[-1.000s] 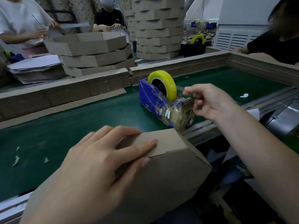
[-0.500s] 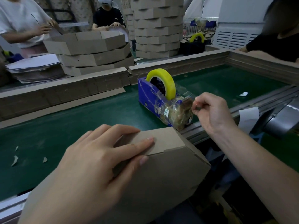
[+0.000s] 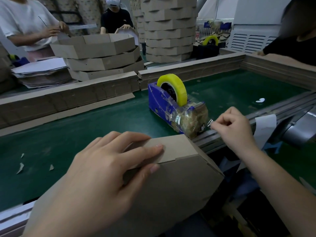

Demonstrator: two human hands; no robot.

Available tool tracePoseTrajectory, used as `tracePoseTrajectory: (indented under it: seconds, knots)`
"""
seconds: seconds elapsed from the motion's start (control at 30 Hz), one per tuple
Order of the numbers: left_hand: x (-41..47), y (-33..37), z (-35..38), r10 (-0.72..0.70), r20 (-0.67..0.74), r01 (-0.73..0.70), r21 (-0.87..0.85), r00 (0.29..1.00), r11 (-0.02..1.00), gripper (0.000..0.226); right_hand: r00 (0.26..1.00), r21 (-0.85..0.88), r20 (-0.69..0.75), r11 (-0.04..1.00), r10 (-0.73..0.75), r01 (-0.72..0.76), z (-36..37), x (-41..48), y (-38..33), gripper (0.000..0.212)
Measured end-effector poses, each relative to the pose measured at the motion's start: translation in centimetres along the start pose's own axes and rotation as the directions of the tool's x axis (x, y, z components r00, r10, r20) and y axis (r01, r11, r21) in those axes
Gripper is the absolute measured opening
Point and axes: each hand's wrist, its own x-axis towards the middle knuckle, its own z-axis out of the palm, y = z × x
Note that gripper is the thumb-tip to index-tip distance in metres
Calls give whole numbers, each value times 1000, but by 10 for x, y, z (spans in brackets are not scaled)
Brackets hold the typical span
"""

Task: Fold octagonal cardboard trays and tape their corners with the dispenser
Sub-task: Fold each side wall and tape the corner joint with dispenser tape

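A brown cardboard tray [image 3: 179, 182] lies tilted over the near edge of the green belt. My left hand [image 3: 106, 170] presses flat on its folded corner, fingers straight across the flap seam. A blue tape dispenser [image 3: 164, 105] with a yellow-green roll [image 3: 177, 86] stands on the belt beyond the tray. Its front end is wrapped in old tape. My right hand [image 3: 234, 129] is just right of the dispenser's cutter and pinches a clear strip of tape [image 3: 210, 123] between thumb and forefinger.
Low cardboard walls [image 3: 68, 98] line the belt [image 3: 85, 127]. Finished trays [image 3: 100, 55] stack behind the wall, a taller stack [image 3: 169, 28] further back. Other people work at the far left, back and right. A metal rail [image 3: 266, 108] runs along the right.
My right hand has drawn down and toward me from the dispenser's cutter, closing on a strip of tape. My left hand has stayed pressed on the tray corner.
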Motion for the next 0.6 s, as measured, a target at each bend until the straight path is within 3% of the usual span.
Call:
tracePoseTrajectory:
  seconds: [0.07,0.2,0.37,0.43,0.6]
  knots:
    - [0,0,0,-2,-3,2,-11,1000,1000,34,998,-35,7,998,-55,55,-7,-7,-4,21]
    - [2,2,2,7,-34,-8,-34,999,999,29,976,107,46,972,-214,209,-10,-31,-42,13]
    - [3,4,2,21,-62,-24,-53,998,998,25,947,390,155,898,-280,202,-18,-70,-98,12]
    - [4,4,1,30,-66,-34,-47,997,998,26,945,524,197,843,-263,125,-15,-95,-114,16]
    - [3,5,0,45,-44,-47,-46,998,998,21,944,661,330,712,7,-236,14,-137,-121,20]
